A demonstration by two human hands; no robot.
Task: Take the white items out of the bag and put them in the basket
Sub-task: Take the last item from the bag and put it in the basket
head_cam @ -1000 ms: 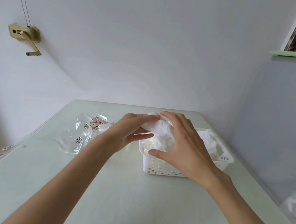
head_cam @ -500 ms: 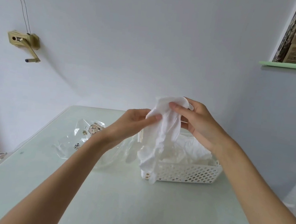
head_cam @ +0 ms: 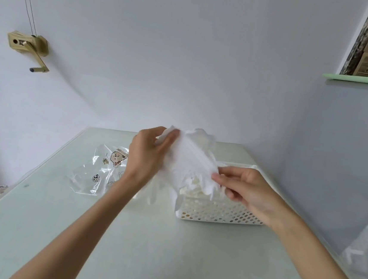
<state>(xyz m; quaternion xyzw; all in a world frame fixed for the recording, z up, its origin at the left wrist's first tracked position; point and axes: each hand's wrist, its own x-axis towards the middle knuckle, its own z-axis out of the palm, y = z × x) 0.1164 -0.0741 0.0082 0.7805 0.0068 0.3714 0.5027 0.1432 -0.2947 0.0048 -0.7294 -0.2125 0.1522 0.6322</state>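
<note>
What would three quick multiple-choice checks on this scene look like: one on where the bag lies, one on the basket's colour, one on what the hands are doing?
1. Where does the clear printed bag lie?
A. On the table, left of the basket
B. Inside the basket
C. On the green shelf

2. What colour is the perforated basket?
A. Blue
B. White
C. Black

3. What is the state of the white cloth item?
A. Lying flat on the table
B. Still sealed in the bag
C. Held up over the basket by both hands

Answers: 1 A, the bag rests on the tabletop beside the basket's left end. 2 B, its holed wall is white. 3 C, the left hand pinches its top and the right hand its lower edge.
</note>
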